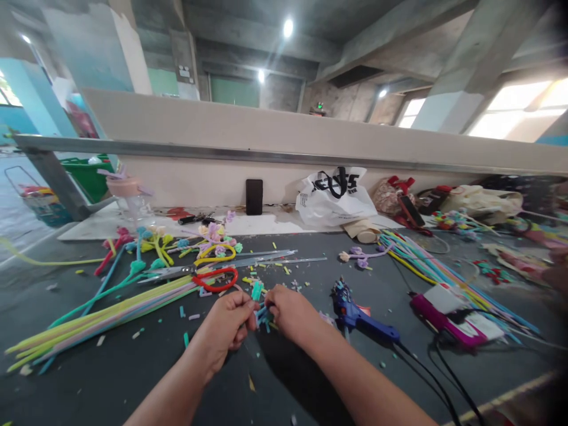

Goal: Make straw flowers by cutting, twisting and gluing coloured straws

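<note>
My left hand (226, 325) and my right hand (288, 310) meet low over the dark table (133, 378), fingers pinched together on a small blue pipe-cleaner piece (262, 313) held between them. Both hands are closed round it, so most of the piece is hidden. Just beyond my left hand lie scissors (213, 273) with a red and a yellow handle loop, blades pointing right. A blue glue gun (359, 316) rests close to my right wrist.
A bundle of long pastel pipe cleaners (102, 313) lies at left, another bundle (439, 272) at right. Finished pipe-cleaner flowers (213, 236), cut scraps, a pink glue gun (444, 322), black cables, a white plastic bag (332, 198) and a black phone (254, 196) stand around.
</note>
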Available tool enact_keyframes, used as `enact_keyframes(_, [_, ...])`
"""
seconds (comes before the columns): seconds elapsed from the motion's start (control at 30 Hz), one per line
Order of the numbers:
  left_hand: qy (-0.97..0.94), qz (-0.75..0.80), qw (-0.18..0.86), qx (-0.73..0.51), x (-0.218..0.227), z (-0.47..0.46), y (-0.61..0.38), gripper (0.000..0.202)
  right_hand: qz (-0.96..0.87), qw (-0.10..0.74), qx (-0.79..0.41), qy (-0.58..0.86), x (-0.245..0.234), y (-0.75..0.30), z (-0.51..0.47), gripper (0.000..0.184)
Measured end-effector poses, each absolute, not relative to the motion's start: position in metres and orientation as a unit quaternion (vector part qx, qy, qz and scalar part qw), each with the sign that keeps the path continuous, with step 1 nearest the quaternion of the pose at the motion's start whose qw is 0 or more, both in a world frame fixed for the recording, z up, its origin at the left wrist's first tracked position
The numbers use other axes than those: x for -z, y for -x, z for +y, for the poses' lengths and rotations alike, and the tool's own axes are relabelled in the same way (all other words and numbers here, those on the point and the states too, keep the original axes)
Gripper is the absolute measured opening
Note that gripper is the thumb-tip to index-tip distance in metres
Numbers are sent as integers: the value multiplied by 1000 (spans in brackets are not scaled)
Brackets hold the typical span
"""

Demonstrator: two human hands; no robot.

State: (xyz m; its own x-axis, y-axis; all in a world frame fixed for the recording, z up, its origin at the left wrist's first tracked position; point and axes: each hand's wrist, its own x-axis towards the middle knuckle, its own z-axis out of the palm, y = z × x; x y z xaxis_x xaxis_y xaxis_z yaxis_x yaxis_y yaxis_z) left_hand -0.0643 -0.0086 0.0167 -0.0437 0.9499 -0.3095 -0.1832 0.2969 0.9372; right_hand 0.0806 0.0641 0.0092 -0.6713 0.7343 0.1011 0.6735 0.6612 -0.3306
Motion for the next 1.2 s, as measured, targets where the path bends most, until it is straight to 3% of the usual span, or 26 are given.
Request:
enact_keyframes(0.13, [-349,539,606,-470,-18,-10,61,27,-860,189,-204,427,-7,-86,68,8])
enact_keyframes(0.33, [-346,539,620,-454,-17,-11,57,29,-714,240,-434,494,-9,-89,72,3])
enact_keyframes(0.6, [-390,570,575,-439,-13,-8,56,26,-640,278,-607,380,-27,-100,72,10])
enact_keyframes(0.77, [-433,590,543,-412,-10,-8,55,24,-689,281,-536,399,-32,-99,66,2])
enact_keyframes(0.97, [-490,614,486,-382,-9,-8,56,22,-799,287,-377,371,-34,-99,63,11])
enact_keyframes(1.2, [-546,637,422,-344,-6,-11,58,23,-839,285,-321,335,-30,-98,64,17])
